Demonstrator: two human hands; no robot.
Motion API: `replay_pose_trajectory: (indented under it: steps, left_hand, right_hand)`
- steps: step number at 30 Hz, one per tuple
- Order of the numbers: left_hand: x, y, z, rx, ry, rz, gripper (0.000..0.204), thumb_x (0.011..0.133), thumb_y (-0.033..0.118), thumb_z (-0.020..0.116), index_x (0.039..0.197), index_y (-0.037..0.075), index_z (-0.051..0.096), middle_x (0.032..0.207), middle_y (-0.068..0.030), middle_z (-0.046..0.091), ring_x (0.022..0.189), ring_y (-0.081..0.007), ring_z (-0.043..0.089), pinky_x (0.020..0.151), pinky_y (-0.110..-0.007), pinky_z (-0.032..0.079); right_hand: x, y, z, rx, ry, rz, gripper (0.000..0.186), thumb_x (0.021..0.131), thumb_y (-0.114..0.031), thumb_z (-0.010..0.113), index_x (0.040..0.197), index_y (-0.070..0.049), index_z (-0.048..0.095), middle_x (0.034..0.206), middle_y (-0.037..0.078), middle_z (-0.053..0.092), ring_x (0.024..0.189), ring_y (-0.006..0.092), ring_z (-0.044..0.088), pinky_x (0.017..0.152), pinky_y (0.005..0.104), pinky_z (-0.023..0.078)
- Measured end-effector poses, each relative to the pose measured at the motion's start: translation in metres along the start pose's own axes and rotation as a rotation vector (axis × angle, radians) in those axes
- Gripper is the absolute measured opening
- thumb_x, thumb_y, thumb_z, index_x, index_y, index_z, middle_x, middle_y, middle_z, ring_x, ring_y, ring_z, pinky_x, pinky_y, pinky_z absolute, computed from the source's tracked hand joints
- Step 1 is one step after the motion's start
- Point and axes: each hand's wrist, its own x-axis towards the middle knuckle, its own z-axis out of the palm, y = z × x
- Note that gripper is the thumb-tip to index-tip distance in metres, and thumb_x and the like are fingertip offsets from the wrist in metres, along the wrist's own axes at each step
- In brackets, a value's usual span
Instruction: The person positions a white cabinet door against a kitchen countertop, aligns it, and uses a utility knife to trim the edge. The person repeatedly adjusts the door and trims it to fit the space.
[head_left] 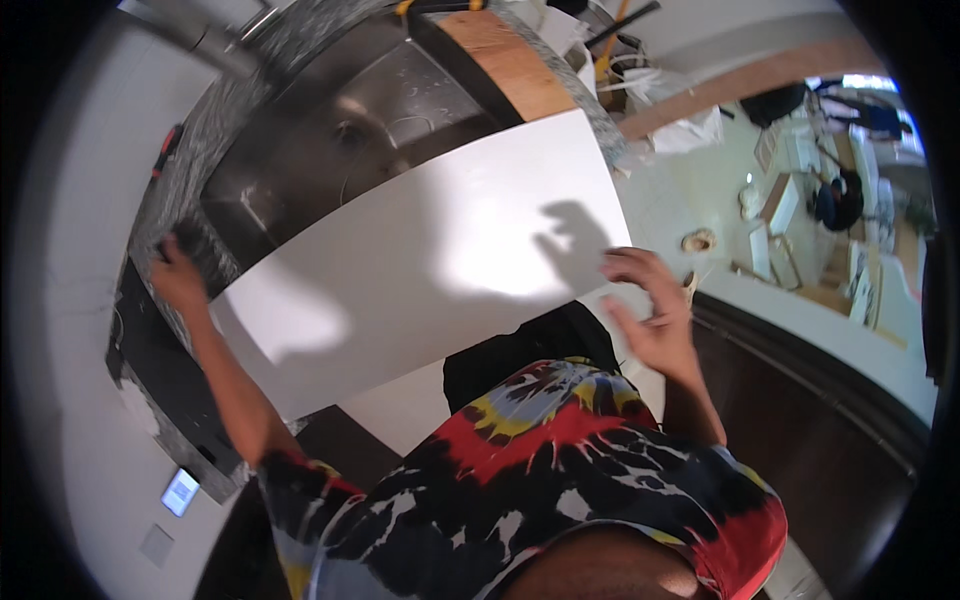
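Note:
A long white board (400,250) lies slantwise in front of me, its far edge over the near side of a steel sink (440,85). My right hand (655,315) is beside the board's right end, fingers spread and curved, with nothing in it. Its shadow falls on the white surface. Past the left end of the board, my left hand (180,280) reaches over the grey stone countertop (195,225). The fingers there are blurred and partly merge with the dark stone, so whether they hold something cannot be made out.
A wooden board (510,60) rests along the sink's right side. On the counter at left lies a red-and-black hand tool (167,150). A lit phone-like screen (181,492) shows at lower left. Other people (840,200) are in the room at far right, among several boxes and panels.

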Motion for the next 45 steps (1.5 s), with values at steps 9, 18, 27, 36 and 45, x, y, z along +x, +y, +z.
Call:
replay_pose_trajectory:
  steps: [9, 18, 27, 36, 45]
  left_hand:
    - [-0.348, 0.317, -0.083, -0.985, -1.261, 0.016, 0.024, 0.097, 0.013, 0.057, 0.109, -0.006, 0.065, 0.104, -0.0159, 0.071, 0.093, -0.0189, 0.066, 0.084, -0.035, 0.052]
    - [-0.431, 0.242, -0.064, -1.201, -1.396, -0.722, 0.042, 0.102, 0.038, 0.052, 0.110, -0.002, 0.061, 0.094, -0.0133, 0.069, 0.096, -0.0285, 0.068, 0.088, -0.040, 0.054]
    - [-0.471, 0.360, 0.013, -1.962, -0.748, -0.987, 0.047, 0.100, 0.031, 0.056, 0.138, 0.007, 0.043, 0.137, -0.0134, 0.051, 0.129, -0.0269, 0.049, 0.109, -0.047, 0.040]
    - [-0.539, 0.312, -0.049, -1.766, -0.870, -1.072, 0.040, 0.099, 0.012, 0.056, 0.137, 0.006, 0.044, 0.130, -0.0115, 0.056, 0.121, -0.0257, 0.056, 0.103, -0.043, 0.047]
    - [-0.569, 0.281, -0.063, -1.754, -0.988, -1.039, 0.042, 0.095, 0.008, 0.063, 0.134, 0.007, 0.047, 0.125, -0.0100, 0.059, 0.114, -0.0237, 0.060, 0.092, -0.040, 0.056]
  right_hand:
    - [-0.004, 0.019, 0.013, -0.220, -0.303, -0.223, 0.087, 0.069, -0.016, 0.075, 0.146, -0.005, 0.037, 0.138, 0.023, 0.046, 0.122, 0.0385, 0.050, 0.103, 0.0471, 0.041]
    - [0.008, 0.199, -0.010, 0.334, 0.032, 0.298, 0.050, 0.099, -0.021, 0.050, 0.141, 0.004, 0.041, 0.113, 0.016, 0.060, 0.096, 0.0252, 0.059, 0.086, 0.0348, 0.048]
    - [0.000, 0.176, 0.007, 0.384, -0.219, 0.169, 0.067, 0.099, -0.032, 0.050, 0.148, 0.006, 0.026, 0.138, 0.027, 0.048, 0.124, 0.0329, 0.051, 0.105, 0.0383, 0.039]
    - [-0.112, 0.127, 0.026, 0.181, -0.014, 0.287, 0.071, 0.100, -0.035, 0.045, 0.144, 0.015, 0.019, 0.139, 0.040, 0.037, 0.130, 0.0499, 0.041, 0.111, 0.0462, 0.032]
    - [-0.044, 0.175, 0.031, 0.301, 0.050, 0.272, 0.084, 0.101, -0.049, 0.042, 0.150, 0.013, 0.012, 0.152, 0.035, 0.027, 0.143, 0.0402, 0.029, 0.117, 0.0388, 0.023]
